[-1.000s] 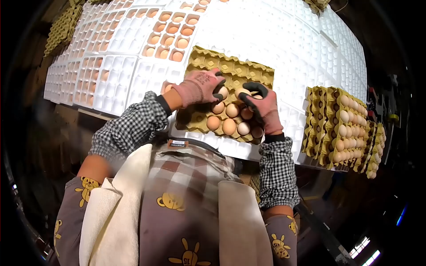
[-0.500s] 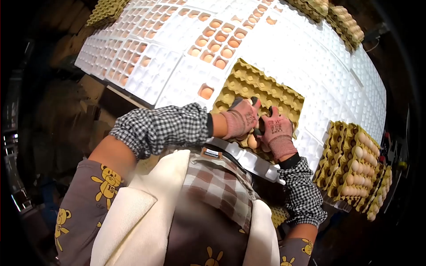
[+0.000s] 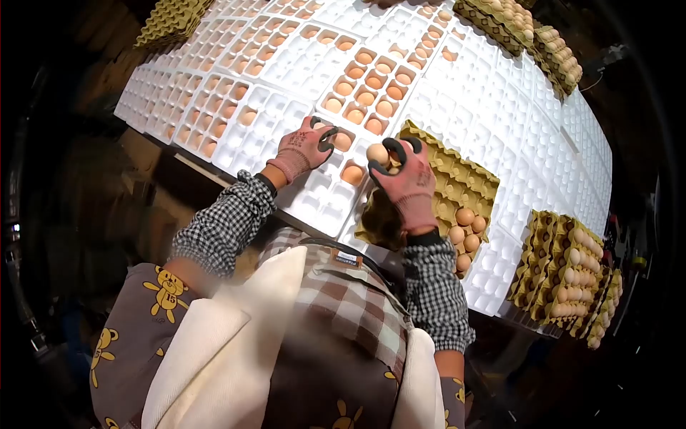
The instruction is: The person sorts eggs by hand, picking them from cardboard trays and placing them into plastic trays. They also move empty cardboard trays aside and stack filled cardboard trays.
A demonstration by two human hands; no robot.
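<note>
My left hand [image 3: 300, 150], in a pink glove with dark fingertips, is over a white foam tray [image 3: 291, 194]. Its fingers curl around an egg, mostly hidden, at one of the pockets. Just right of those fingertips an egg [image 3: 343, 141] sits in a pocket, and another egg [image 3: 352, 174] lies below it. My right hand [image 3: 409, 182], gloved the same way, grips a pale egg [image 3: 377, 153] between thumb and fingers; more eggs may be behind the fingers. Under my right hand is a yellowish pulp egg tray [image 3: 464, 175], with several brown eggs [image 3: 468, 232] at its near right corner.
More white foam trays [image 3: 493, 93] cover the table, some filled with eggs. Stacked pulp trays with eggs [image 3: 564, 275] stand at the right edge, others [image 3: 500, 21] at the far side. A stack of pulp trays [image 3: 171, 21] is at the far left.
Both hands have left the pulp tray's near side, moving left and up with eggs. The left hand is now over the foam tray, where another egg sits. Eggs on the pulp tray are uncovered.
</note>
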